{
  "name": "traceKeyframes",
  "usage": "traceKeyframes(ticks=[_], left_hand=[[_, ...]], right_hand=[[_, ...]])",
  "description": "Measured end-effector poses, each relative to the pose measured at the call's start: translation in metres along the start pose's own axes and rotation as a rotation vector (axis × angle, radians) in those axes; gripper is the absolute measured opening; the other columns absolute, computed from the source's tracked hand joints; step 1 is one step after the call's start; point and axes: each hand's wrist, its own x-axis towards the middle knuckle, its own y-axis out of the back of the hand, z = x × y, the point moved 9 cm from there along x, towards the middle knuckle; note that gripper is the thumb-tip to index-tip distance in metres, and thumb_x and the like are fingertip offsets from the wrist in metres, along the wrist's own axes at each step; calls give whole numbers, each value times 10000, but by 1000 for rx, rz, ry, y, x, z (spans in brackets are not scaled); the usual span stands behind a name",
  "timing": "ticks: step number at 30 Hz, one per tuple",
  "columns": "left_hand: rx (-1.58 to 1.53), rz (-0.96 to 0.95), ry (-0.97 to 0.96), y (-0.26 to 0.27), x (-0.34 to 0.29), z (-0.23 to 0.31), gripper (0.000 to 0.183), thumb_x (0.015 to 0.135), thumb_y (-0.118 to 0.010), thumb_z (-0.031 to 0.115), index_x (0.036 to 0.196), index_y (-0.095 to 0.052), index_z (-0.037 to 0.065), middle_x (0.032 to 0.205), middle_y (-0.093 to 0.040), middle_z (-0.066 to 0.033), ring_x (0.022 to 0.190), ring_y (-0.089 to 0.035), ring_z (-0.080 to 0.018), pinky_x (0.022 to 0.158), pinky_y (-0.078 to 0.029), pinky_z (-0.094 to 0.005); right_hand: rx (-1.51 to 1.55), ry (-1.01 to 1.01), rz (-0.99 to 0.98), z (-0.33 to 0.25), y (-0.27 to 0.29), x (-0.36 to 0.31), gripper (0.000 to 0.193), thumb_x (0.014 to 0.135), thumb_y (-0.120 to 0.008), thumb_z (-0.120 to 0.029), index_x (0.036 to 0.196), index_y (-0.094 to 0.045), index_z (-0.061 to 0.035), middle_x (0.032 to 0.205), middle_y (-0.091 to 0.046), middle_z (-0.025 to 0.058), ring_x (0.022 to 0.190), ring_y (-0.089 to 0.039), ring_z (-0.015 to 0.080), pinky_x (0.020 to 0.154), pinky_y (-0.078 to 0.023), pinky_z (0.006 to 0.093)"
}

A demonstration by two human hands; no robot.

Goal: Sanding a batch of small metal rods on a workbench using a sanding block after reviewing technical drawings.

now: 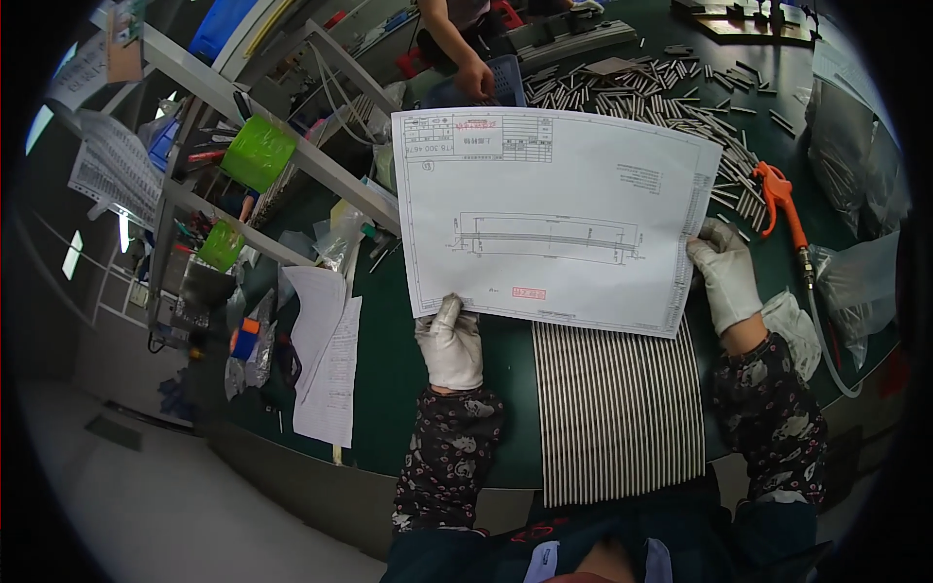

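A white technical drawing sheet (544, 277) is held up over the green table, its printing upside down to me. It shows a long thin part and carries a small red stamp. My left hand (451, 348), in a white glove, pinches the lower left corner with the thumb on top. At the right edge my right hand (724, 277), also gloved, grips the paper, its fingers partly behind it. Below the sheet lies a row of long, thin metal rods (622, 413), side by side and pointing toward me; the paper hides their far ends.
Many short metal pins (671, 92) lie scattered at the back. An orange air gun (780, 199) with a hose rests at right, near plastic bags (855, 282). Printed papers (326, 360) lie at left beside a shelf frame (340, 189). Another person's hand (475, 80) reaches toward a blue basket (505, 78).
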Motion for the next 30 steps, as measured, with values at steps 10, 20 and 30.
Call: traceKeyframes(ticks=[10,20,30], left_hand=[[34,47,42,8,0,-1,274,813,-686,-35,1045,-620,95,943,-653,-11,848,-627,-124,741,-517,-256],[28,-13,67,11,3,-3,303,815,-674,-41,1085,-610,81,1039,-650,-33,942,-625,-153,824,-522,-300],[-123,-174,-14,-12,12,24,361,959,-531,148,1298,-519,23,1276,-585,-78,1182,-564,-197,998,-479,-370]], right_hand=[[-14,-16,-3,3,-2,0,238,920,-596,-90,1128,-611,24,994,-659,51,838,-600,81,749,-479,202],[27,34,-27,12,1,7,247,916,-596,-86,1136,-608,26,1005,-658,63,885,-603,103,810,-473,210],[-13,15,7,8,9,9,276,919,-593,-100,1158,-593,38,1022,-649,64,870,-602,102,786,-479,210]])
